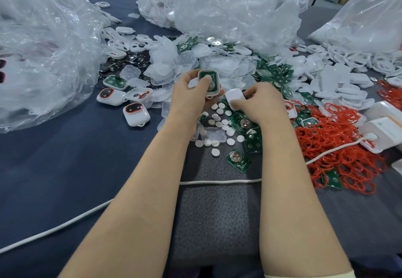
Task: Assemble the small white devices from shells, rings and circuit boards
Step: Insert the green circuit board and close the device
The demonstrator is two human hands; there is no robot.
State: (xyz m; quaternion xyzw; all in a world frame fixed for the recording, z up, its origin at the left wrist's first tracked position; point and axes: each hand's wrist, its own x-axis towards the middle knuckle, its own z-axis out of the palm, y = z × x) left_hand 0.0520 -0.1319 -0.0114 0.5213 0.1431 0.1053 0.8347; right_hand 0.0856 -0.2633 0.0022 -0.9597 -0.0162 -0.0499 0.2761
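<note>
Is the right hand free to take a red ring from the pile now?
Probably not yet: the right hand grips a white shell. The red rings lie uncovered just to its right, nothing between.

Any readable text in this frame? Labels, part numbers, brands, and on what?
No text can be read.
On the white box: faint grey print, too blurred.
On the board in the left hand: white marks, too small.
On the loose board nearest the camera: white marks, too small.
On the shell in the right hand: no print seen.
</note>
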